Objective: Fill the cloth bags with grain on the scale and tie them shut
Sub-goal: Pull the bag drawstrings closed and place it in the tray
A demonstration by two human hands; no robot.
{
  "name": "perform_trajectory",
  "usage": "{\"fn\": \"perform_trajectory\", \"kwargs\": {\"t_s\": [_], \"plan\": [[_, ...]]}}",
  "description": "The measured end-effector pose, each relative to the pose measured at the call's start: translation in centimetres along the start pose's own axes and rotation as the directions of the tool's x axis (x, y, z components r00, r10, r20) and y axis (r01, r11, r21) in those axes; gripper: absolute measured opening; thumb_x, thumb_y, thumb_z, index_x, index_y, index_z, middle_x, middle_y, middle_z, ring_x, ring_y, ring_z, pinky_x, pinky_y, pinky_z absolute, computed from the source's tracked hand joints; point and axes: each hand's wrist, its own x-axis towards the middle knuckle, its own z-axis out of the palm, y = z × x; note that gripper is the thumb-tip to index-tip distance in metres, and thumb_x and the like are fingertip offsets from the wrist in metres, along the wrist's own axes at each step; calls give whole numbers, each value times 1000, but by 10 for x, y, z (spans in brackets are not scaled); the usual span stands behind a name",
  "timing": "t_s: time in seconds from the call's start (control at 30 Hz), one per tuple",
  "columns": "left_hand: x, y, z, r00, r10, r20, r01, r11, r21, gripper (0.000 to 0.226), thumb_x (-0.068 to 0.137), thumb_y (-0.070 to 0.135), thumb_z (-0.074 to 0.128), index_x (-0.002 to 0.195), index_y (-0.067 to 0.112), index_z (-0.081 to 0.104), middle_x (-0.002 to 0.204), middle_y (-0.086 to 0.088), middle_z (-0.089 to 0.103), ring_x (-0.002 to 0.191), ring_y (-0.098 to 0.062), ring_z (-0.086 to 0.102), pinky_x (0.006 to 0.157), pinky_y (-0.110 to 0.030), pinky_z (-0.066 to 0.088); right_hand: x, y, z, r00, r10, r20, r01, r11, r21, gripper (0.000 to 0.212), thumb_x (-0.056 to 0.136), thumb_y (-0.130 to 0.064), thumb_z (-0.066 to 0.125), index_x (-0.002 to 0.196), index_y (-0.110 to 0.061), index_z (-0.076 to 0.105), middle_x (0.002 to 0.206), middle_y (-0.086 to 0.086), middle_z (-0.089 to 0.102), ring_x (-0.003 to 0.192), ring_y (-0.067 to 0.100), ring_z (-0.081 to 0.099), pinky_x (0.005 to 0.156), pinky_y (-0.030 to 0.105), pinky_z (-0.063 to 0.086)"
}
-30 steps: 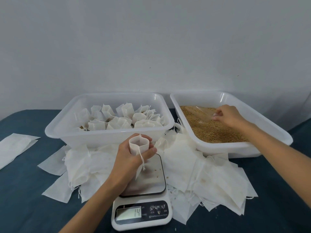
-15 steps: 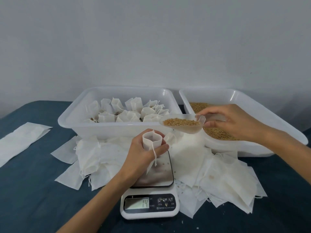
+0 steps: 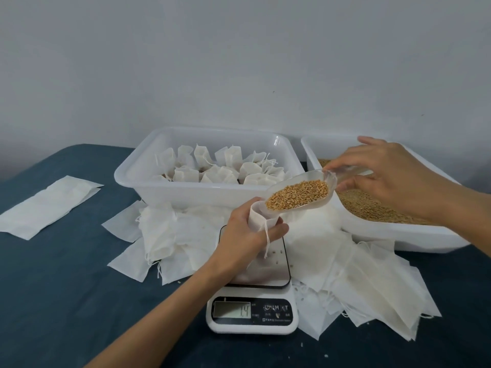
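Observation:
My left hand point(image 3: 245, 239) grips a small white cloth bag point(image 3: 259, 217) upright on the plate of a white digital scale point(image 3: 265, 277); its drawstring hangs down over the plate. My right hand point(image 3: 390, 176) pinches the handle of a clear plastic scoop point(image 3: 300, 196) heaped with golden grain. The scoop's tip rests at the bag's open mouth. The scale's display point(image 3: 232, 309) reads 14. A few loose grains lie on the plate.
A white tub point(image 3: 148, 187) behind the scale holds several filled, tied bags. At the right a second white tub point(image 3: 377, 235) holds loose grain. Empty cloth bags point(image 3: 372, 282) lie heaped around the scale, and flat ones point(image 3: 50, 205) at the far left on the dark blue tabletop.
My right hand has lifted the filled scoop out of the grain tub and carried it left and down to the bag's mouth. My left hand has kept the bag on the scale.

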Motion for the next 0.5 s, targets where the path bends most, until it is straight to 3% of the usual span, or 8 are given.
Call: {"fn": "perform_trajectory", "kwargs": {"t_s": [0.1,0.23,0.37,0.5], "plan": [[-1,2,-1,1000,4,11,-3,1000,-11,21,80,22,82,97,23,70,89,4,75,88,-13,71,86,-31,53,2,-1,0,1000,-26,3,26,999,-29,29,87,-17,73,114,-28,73,100,-23,63,97,-9,55,124,39,18],[-1,2,0,1000,8,5,-8,1000,-7,24,79,22,82,99,20,69,90,1,74,93,-25,71,93,-41,54,3,-5,0,999,-52,-12,51,996,-69,30,87,-15,74,115,-25,73,99,-15,65,96,-1,54,123,35,15],[-1,2,0,1000,3,3,-3,1000,-18,24,78,23,82,98,19,69,90,2,74,90,-19,70,89,-33,53,3,-8,0,998,-69,-16,67,994,-89,30,87,-13,73,116,-21,73,102,-8,69,98,4,57,123,33,14],[0,1,0,1000,0,-1,0,1000,-8,26,78,25,82,101,20,70,93,1,75,96,-24,71,92,-36,53,3,-10,-1,997,-79,-16,77,992,-103,29,87,-16,72,116,-21,72,102,-4,70,99,12,62,123,36,14]]}}
